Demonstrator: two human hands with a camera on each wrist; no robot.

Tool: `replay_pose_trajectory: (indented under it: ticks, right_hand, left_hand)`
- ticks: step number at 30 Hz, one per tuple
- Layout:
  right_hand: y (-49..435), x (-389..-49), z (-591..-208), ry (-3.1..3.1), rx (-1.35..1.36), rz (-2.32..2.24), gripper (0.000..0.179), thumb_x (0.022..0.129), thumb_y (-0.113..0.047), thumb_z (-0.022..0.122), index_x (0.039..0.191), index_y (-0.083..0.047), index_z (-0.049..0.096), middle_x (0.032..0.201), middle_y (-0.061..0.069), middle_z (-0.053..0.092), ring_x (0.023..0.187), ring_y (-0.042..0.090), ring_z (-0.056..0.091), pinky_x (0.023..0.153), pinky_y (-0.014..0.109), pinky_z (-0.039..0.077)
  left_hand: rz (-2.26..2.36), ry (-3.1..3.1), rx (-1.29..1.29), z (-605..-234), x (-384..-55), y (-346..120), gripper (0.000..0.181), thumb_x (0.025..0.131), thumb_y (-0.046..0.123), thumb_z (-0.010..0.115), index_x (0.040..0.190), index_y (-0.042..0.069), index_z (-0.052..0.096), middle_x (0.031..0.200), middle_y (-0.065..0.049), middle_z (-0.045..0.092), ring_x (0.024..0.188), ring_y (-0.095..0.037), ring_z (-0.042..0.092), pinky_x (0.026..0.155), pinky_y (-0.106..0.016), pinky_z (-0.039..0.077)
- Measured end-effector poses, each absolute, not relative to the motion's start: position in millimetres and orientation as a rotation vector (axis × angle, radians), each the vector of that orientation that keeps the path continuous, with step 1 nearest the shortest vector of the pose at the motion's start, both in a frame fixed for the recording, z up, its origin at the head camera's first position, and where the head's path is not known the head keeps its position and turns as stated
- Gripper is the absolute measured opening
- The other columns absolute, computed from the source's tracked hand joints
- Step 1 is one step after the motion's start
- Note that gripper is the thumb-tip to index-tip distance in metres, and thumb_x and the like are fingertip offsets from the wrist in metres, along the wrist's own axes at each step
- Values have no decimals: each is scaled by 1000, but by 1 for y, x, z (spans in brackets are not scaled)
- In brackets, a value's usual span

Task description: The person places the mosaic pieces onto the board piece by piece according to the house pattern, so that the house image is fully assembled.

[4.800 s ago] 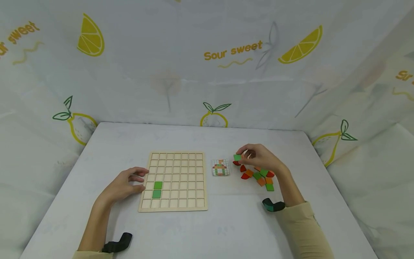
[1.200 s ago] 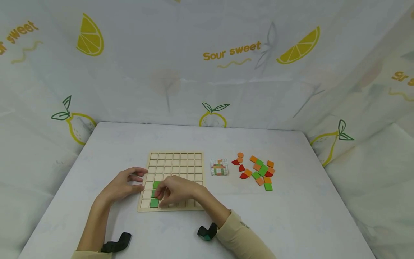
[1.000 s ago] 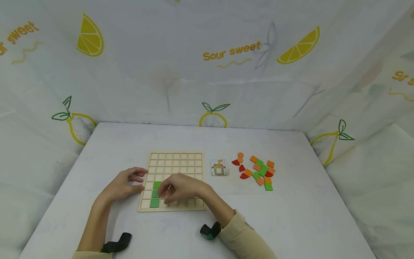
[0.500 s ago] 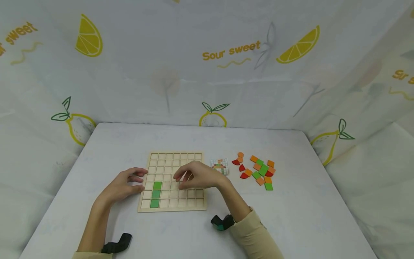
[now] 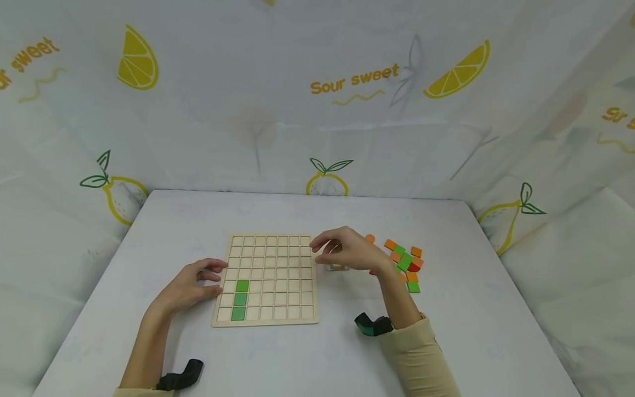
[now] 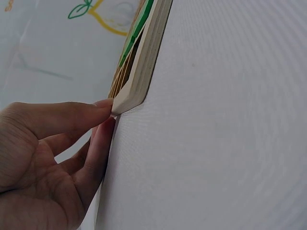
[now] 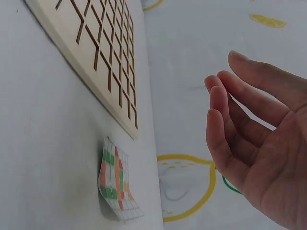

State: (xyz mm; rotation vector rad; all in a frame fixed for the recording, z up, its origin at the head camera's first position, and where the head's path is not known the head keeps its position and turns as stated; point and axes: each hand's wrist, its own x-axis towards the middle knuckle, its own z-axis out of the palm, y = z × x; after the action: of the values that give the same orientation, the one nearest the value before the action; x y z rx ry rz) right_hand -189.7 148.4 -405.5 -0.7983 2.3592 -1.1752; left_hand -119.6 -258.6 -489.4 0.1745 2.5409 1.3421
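Pale wood forms the gridded board (image 5: 268, 285), flat on the white table (image 5: 278, 358), three green square tiles (image 5: 240, 299) inset. I see the left hand (image 5: 190, 284) touching its edge, thumb and fingers apart; the right hand (image 5: 352, 251) is empty, loosely curved. Its wrist view shows me the curled card (image 7: 115, 179), mostly hidden from the head.

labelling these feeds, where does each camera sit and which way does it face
Head: worn on the head, facing forward and down at the board; left hand, right hand, sleeves show.
Left wrist: worn there, facing the board's corner; left hand shows.
Right wrist: worn there, facing the board and card; right hand shows.
Head and right wrist share the card.
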Motion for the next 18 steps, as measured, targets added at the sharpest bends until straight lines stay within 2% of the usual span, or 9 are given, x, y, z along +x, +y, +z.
replay_pose_trajectory:
  ticks: [5, 9, 13, 18]
  right_hand:
    - [170, -193, -407, 2397, -749, -1213, 30, 96, -15, 82, 124, -7, 77, 122, 19, 78, 93, 21, 74, 89, 25, 60]
    - [186, -195, -406, 2424, -702, -1216, 29, 98, -15, 80, 126, -8, 77, 126, 20, 77, 99, 24, 76, 86, 24, 59]
    - [203, -197, -403, 2461, -623, -1230, 31, 100, -15, 78, 129, -7, 75, 129, 20, 76, 105, 33, 76, 84, 31, 63]
    - [223, -199, -402, 2506, -533, -1271, 34, 101, -19, 77, 132, -5, 74, 131, 25, 73, 106, 43, 76, 91, 44, 65]
  left_hand:
    - [1335, 2544, 165, -489, -120, -258, 62, 90, 4, 82, 147, -2, 59, 139, -21, 65, 121, -30, 67, 87, -22, 54]
    - [1335, 2540, 159, -487, -119, -257, 61, 90, 4, 82, 146, -2, 59, 139, -21, 66, 121, -30, 67, 88, -22, 54]
    - [1332, 2539, 154, -487, -119, -257, 60, 90, 4, 82, 146, -1, 60, 139, -20, 66, 121, -29, 67, 88, -23, 54]
    - [1327, 2544, 160, -488, -119, -258, 61, 90, 4, 82, 146, -1, 60, 138, -20, 66, 121, -28, 67, 88, -23, 53]
